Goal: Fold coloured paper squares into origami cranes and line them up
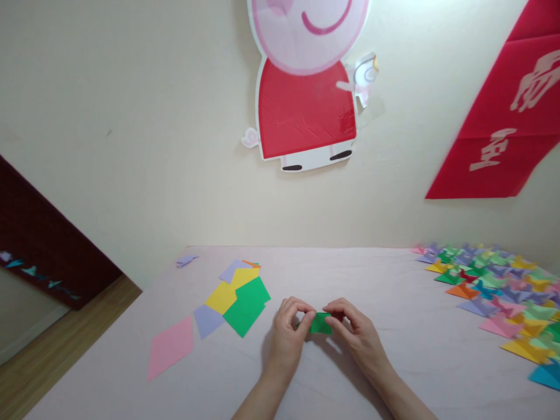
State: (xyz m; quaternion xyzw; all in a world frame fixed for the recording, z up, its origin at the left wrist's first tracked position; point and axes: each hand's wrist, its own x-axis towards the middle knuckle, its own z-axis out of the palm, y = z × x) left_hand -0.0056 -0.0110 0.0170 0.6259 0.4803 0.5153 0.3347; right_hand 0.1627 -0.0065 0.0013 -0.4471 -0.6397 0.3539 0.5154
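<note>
A small piece of green folded paper is held up between my two hands, just above the table. My left hand pinches its left end between thumb and fingers. At the right end, the thumb and fingertips of my right hand close on the same paper. The fingers cover both ends, so only its middle shows. To the left of my left hand lie flat paper sheets: green, yellow, light purple and pink.
Rows of folded paper figures in many colours fill the table's right side. A small purple folded paper lies at the back left. The pale table cover reaches the wall, which bears a pig cutout and a red banner.
</note>
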